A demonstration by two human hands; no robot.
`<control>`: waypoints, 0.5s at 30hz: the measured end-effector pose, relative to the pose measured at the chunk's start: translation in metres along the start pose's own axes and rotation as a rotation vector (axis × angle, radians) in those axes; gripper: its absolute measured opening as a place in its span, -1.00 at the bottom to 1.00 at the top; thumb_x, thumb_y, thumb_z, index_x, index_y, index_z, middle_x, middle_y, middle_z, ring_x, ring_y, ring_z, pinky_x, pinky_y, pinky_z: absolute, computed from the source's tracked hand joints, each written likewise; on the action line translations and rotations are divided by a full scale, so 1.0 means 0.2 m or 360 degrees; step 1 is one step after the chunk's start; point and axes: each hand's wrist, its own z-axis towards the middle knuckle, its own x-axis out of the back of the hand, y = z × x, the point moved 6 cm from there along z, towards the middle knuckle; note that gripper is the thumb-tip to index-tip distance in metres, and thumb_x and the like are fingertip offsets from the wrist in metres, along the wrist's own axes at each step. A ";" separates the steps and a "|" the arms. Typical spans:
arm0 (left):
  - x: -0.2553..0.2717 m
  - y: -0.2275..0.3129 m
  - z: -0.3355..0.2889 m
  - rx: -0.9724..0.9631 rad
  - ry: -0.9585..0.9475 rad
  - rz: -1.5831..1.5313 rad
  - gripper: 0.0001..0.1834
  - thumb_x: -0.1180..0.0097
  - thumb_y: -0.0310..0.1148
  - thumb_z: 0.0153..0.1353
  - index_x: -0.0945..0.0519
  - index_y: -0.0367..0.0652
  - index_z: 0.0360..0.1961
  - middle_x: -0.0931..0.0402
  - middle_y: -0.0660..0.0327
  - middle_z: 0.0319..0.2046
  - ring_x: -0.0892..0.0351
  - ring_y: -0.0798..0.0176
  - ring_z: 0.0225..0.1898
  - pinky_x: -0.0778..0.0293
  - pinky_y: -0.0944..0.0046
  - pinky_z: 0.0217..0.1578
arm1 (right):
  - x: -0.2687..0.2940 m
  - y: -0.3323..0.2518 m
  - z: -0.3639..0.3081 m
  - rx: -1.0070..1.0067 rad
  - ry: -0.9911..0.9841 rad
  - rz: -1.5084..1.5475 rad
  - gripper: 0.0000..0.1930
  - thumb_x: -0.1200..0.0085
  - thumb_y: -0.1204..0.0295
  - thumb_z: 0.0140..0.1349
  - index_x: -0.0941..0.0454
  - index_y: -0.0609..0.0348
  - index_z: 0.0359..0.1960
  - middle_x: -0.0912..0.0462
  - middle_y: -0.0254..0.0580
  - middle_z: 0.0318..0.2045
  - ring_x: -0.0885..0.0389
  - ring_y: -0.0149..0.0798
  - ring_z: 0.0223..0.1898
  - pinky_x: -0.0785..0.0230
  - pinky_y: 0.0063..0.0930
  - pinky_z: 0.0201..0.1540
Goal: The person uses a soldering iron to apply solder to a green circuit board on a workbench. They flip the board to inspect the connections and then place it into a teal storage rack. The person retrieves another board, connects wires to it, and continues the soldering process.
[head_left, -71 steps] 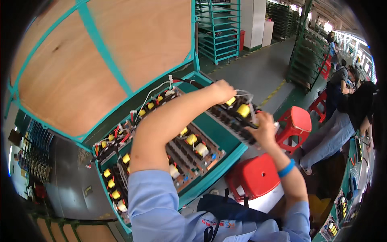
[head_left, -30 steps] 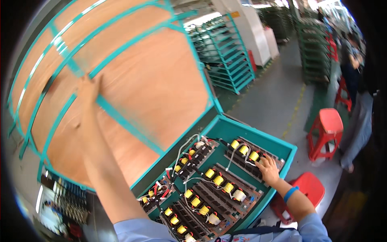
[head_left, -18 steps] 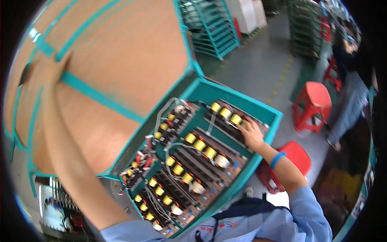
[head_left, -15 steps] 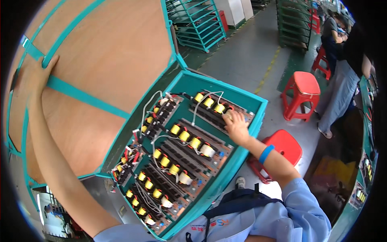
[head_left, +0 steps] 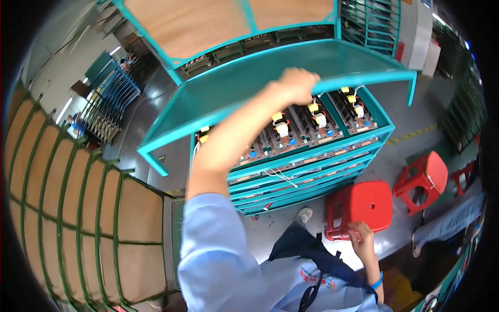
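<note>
My left hand (head_left: 298,86) is closed over the near edge of a teal metal shelf (head_left: 228,75), which slants above a rack layer of circuit boards. Several dark boards (head_left: 306,125) with yellow coils and white parts show beneath the shelf's edge, partly hidden by it and by my left forearm. Low on the right, my right hand (head_left: 363,241) hangs beside a red plastic stool (head_left: 370,205), its thumb and fingers apart and bent, with nothing visible in it.
Further teal layers (head_left: 291,182) of the rack hold boards below, with white wires hanging out. A raised wooden panel (head_left: 197,23) in a teal frame stands behind. Green racks (head_left: 88,208) are on the left. A second red stool (head_left: 429,174) and a person's leg (head_left: 449,223) are at right.
My left hand has moved from the raised wood panel to the teal shelf, now over the boards. My right hand has left the boards and dropped beside the stool. The view has turned.
</note>
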 end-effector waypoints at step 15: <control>-0.65 0.21 -0.14 0.0217 0.0388 -0.0257 -0.41 -0.12 -0.49 -0.22 -0.36 0.01 -0.02 -0.36 0.13 -0.08 -0.37 0.06 -0.05 -0.36 0.11 -0.08 | 0.29 -0.06 -1.09 -0.0682 0.0369 -0.0308 -0.83 -0.05 0.63 -0.13 -0.48 0.29 -0.41 -0.51 -0.02 -0.45 -0.49 -0.01 -0.40 -0.36 -0.36 -0.32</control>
